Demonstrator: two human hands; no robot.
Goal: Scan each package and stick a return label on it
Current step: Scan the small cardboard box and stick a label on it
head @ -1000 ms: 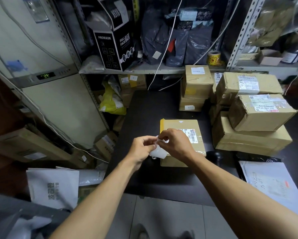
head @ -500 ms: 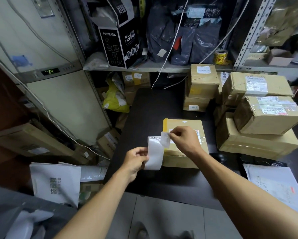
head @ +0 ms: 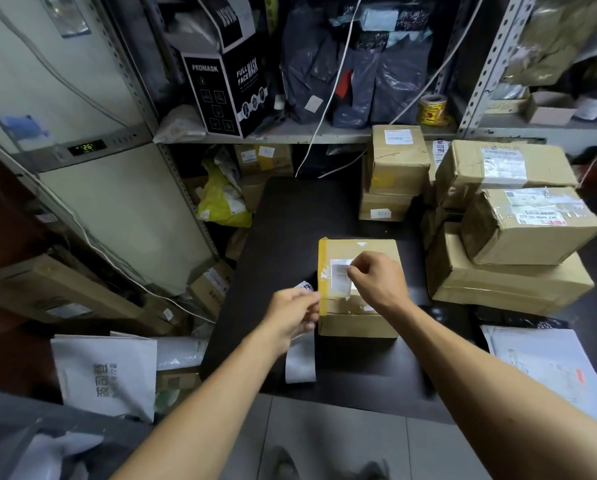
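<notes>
Dark table (head: 290,216), one box (head: 359,320) dead centre: right hand (head: 376,282) pinches a flimsy label (head: 340,277) onto its top, left hand (head: 292,315) holds limp backing paper (head: 300,365) just beside it; edges look the safest hold.

Two hands (head: 295,315), one box (head: 359,289)

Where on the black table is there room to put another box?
Bare table lies behind the box under the hands, toward the shelf, and along its left edge. The right side is crowded with stacked boxes.
</notes>
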